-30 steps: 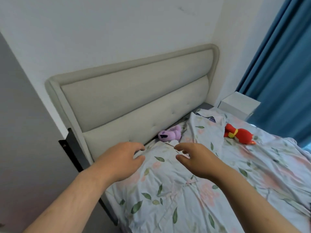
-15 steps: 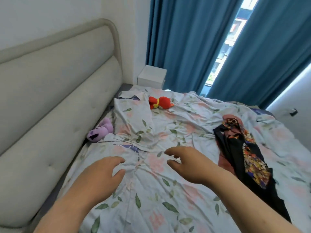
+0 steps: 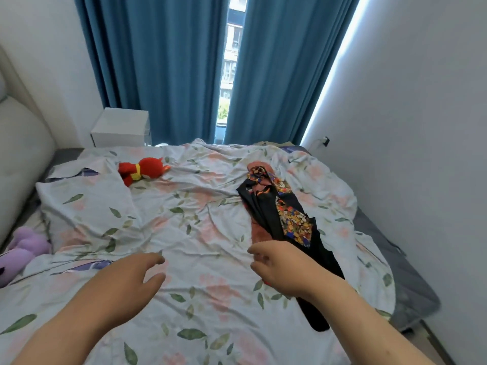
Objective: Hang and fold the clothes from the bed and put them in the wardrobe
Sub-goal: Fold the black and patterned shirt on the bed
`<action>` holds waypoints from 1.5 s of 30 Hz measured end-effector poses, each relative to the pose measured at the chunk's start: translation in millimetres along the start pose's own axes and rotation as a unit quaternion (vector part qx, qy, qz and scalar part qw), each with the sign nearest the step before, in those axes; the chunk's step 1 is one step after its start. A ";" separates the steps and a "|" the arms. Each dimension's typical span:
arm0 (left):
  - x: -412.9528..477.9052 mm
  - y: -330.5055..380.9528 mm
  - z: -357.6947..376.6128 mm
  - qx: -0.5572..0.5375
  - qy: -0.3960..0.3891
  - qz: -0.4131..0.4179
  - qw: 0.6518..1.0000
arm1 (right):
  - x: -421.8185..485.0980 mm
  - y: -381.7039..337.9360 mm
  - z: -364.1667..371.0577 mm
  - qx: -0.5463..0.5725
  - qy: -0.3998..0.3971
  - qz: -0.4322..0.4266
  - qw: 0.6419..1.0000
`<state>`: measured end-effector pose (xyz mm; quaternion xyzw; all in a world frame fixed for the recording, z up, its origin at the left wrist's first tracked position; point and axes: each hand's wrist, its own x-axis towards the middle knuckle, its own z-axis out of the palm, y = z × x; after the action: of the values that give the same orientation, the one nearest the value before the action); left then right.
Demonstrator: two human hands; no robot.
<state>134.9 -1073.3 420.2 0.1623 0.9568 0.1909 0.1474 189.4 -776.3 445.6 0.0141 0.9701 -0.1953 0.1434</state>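
Observation:
A pile of clothes (image 3: 279,217) lies in a long strip on the right half of the bed: black cloth, a piece with a bright multicoloured print, and a rust-red piece underneath. The bed (image 3: 200,222) is covered by a pale floral sheet. My right hand (image 3: 282,267) hovers over the near end of the pile with fingers loosely curled, holding nothing. My left hand (image 3: 126,280) hovers above the sheet at the lower left, fingers relaxed and empty.
A red plush toy (image 3: 142,169) lies at the far left of the bed, a purple plush toy (image 3: 21,251) by the padded headboard (image 3: 18,154). A white bedside cabinet (image 3: 121,127) stands before blue curtains (image 3: 168,64). A white wall (image 3: 421,127) runs along the right.
My view has swung right from the headboard to the window and the clothes pile. Both hands stayed out in front and empty; the right one now hangs over the pile.

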 end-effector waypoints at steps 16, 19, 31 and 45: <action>117.6 280.0 84.0 0.048 -0.018 0.060 0.997 | -50.4 291.1 -94.1 0.086 0.056 0.087 0.991; 125.6 303.7 92.1 0.048 -0.024 0.063 0.997 | -60.4 315.8 -100.5 0.101 0.057 0.104 0.988; 149.9 301.0 126.7 0.000 -0.056 0.084 0.995 | -67.1 338.9 -76.5 0.155 0.034 0.162 0.974; 207.1 298.3 246.2 -0.115 -0.167 0.000 0.979 | -33.0 418.8 -26.9 0.337 0.014 0.271 0.902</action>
<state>108.4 -658.4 280.4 0.1739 0.8903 0.2702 0.3228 248.7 -378.4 321.7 0.3262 0.8071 -0.4641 0.1638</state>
